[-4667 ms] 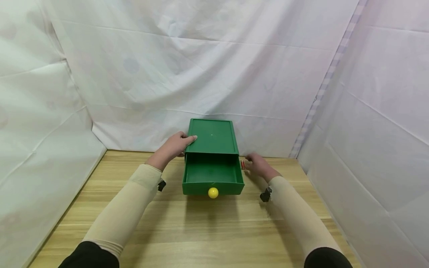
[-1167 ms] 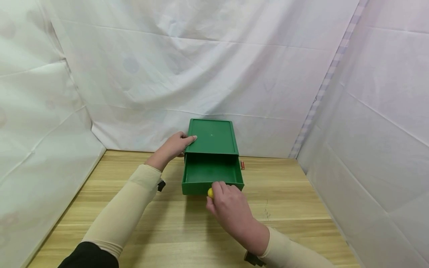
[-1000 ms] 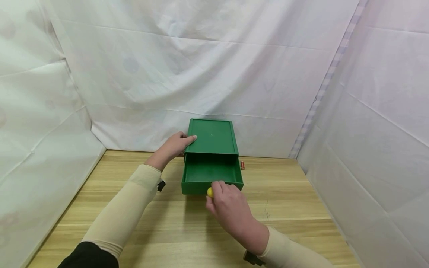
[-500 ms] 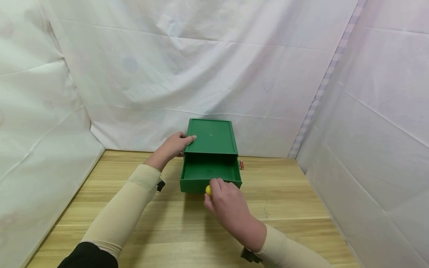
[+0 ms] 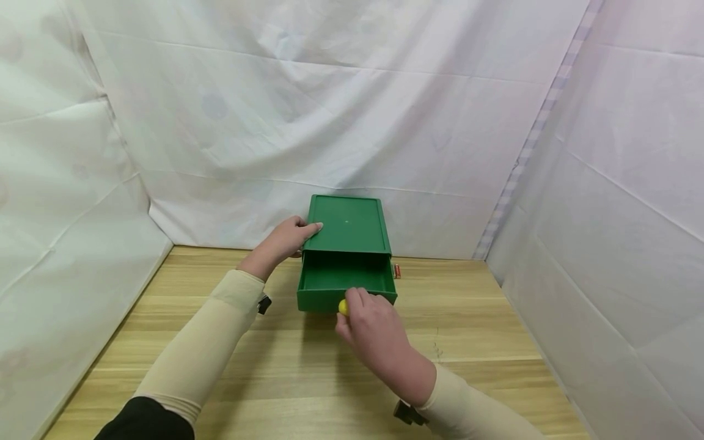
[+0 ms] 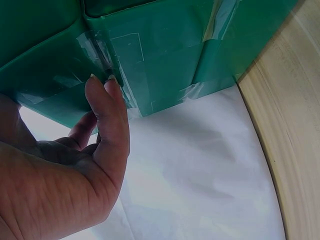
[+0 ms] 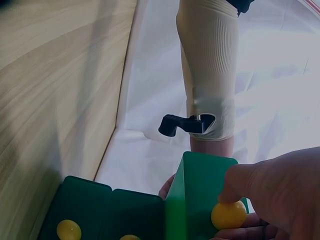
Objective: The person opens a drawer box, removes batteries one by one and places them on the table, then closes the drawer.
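A green drawer cabinet (image 5: 352, 221) stands against the back cloth, its top drawer (image 5: 318, 300) pulled partway out and bare inside where it shows. My left hand (image 5: 282, 241) grips the cabinet's left edge, thumb on top and fingertips against the taped side (image 6: 132, 65) in the left wrist view. At the drawer's front my right hand (image 5: 381, 327) pinches the round yellow knob (image 5: 343, 307) between thumb and fingers. The same knob (image 7: 228, 215) shows clearly in the right wrist view.
Just right of the cabinet is a small red cylinder-like thing (image 5: 397, 271). Lower green drawer fronts (image 7: 82, 200) with yellow knobs (image 7: 69, 230) appear in the right wrist view. The wooden table (image 5: 264, 379) is enclosed by white cloth walls (image 5: 352, 122).
My right hand went from beside the red thing to the knob. Since then the drawer has slid slightly inward with it. My left hand has stayed on the cabinet.
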`<state>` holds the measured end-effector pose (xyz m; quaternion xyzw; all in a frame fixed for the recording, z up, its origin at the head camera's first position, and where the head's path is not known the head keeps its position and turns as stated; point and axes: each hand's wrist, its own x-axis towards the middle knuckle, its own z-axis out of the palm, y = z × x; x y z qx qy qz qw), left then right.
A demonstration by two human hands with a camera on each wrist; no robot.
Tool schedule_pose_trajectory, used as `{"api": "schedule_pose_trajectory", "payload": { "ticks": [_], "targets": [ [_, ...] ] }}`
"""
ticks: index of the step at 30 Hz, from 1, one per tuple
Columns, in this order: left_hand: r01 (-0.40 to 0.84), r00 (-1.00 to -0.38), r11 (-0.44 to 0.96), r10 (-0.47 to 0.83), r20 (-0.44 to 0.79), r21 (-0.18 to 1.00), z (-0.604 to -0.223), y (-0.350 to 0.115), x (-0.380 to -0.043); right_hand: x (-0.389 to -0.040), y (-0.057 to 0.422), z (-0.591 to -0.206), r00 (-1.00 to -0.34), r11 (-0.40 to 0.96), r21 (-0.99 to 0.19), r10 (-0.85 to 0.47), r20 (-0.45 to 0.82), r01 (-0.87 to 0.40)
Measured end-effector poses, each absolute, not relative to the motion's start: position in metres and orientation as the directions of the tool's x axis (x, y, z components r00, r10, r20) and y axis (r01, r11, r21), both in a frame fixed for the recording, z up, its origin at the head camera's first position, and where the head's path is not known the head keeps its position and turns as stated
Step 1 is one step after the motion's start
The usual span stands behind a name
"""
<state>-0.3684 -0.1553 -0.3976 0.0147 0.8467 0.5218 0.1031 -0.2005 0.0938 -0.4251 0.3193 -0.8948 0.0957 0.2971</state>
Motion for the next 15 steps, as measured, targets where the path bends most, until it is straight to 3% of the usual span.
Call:
{"api": "schedule_pose_trajectory", "payload": {
  "ticks": [15],
  "targets": [
    [-0.084,-0.978,0.453,0.134,-0.161,0.888,-0.3974,-0.1555,-0.3685,-0.2088,0.0934,-0.4264,-0.604,0.767,0.012,-0.515,0.608,-0.642]
  ]
}}
